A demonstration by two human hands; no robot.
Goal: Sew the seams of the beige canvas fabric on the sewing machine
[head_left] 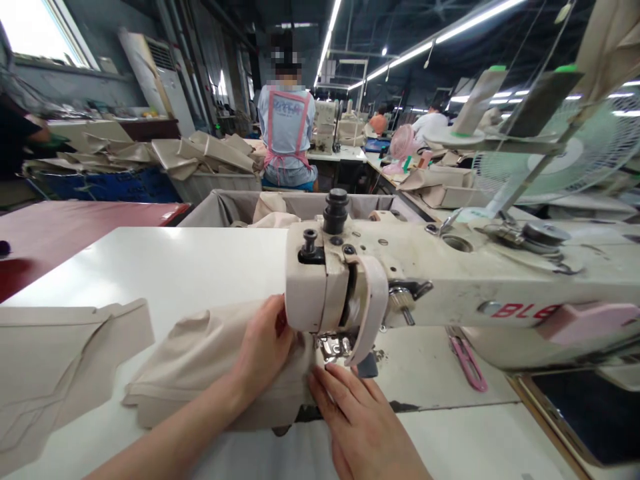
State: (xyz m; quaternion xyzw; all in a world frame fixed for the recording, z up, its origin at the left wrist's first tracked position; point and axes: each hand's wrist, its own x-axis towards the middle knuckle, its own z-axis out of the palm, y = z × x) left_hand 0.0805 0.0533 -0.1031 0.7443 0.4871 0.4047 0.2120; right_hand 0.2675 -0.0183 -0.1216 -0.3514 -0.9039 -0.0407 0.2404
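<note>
A cream sewing machine (450,273) crosses the white table (165,267), its presser foot (334,347) low at the centre. A folded beige fabric piece (200,360) runs from the left under the foot. My left hand (263,350) lies on that fabric just left of the machine head, fingers curled down onto the cloth. My right hand (357,417) rests flat in front of the foot, fingers stretched toward the needle area and pressing the fabric edge. The needle itself is hidden behind the machine head.
More beige cut pieces (55,373) lie at the table's left edge. Pink thread snips (467,360) sit under the machine arm. A fabric-lined bin (240,203) stands behind the table. A person in a pink-strapped apron (289,130) sits ahead, back turned. A fan (565,153) is at right.
</note>
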